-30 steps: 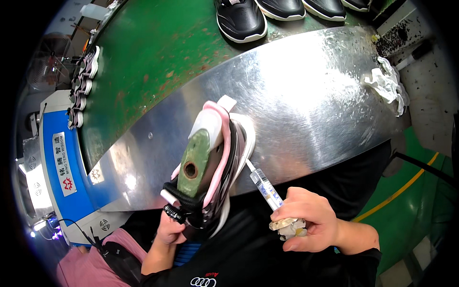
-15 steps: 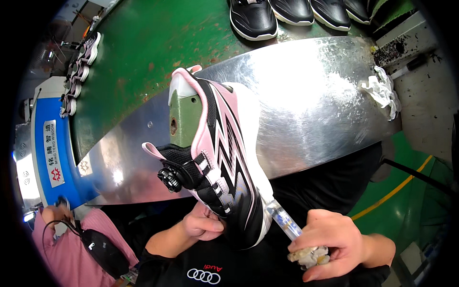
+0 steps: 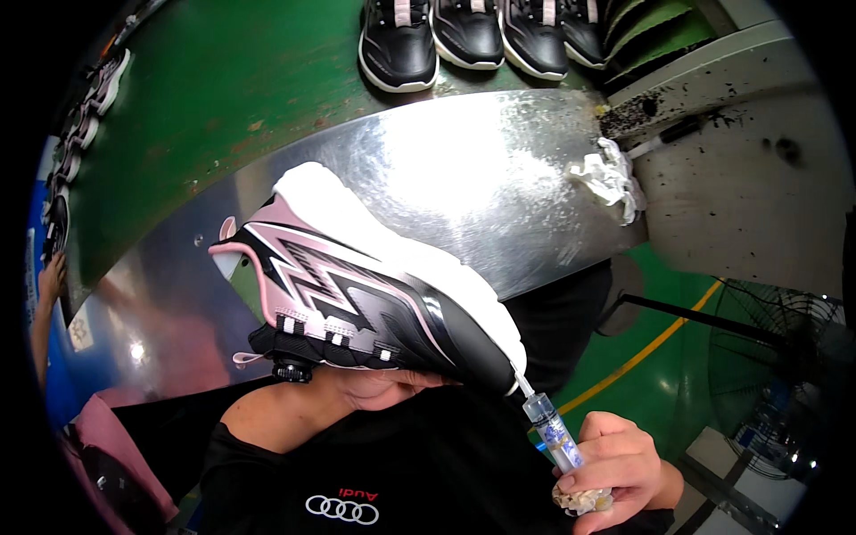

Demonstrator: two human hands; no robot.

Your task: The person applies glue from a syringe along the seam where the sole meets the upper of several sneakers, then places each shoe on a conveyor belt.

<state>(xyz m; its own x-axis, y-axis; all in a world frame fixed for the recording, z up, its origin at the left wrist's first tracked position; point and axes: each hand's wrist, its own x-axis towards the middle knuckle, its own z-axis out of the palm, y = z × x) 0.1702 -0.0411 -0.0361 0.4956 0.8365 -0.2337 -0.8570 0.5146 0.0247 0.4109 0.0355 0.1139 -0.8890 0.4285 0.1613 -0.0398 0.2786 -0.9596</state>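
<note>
A black and pink sneaker (image 3: 366,299) with a white sole lies on its side above my lap, sole turned up and away from me. My left hand (image 3: 379,388) grips it from underneath, near the laces and dial. My right hand (image 3: 611,464) holds a clear syringe (image 3: 553,432) with bluish contents. Its needle tip touches the toe end of the sneaker where the upper meets the sole.
A shiny curved metal table (image 3: 464,169) lies in front of me, with a crumpled white rag (image 3: 611,178) at its right end. Behind it runs a green belt (image 3: 223,80) carrying several black shoes (image 3: 397,45). A fan (image 3: 785,357) stands at the right. Another person's hand (image 3: 49,276) shows far left.
The sneaker has been turned from upright and heel-up to lying sideways with its toe toward my right hand. The syringe tip now meets the toe.
</note>
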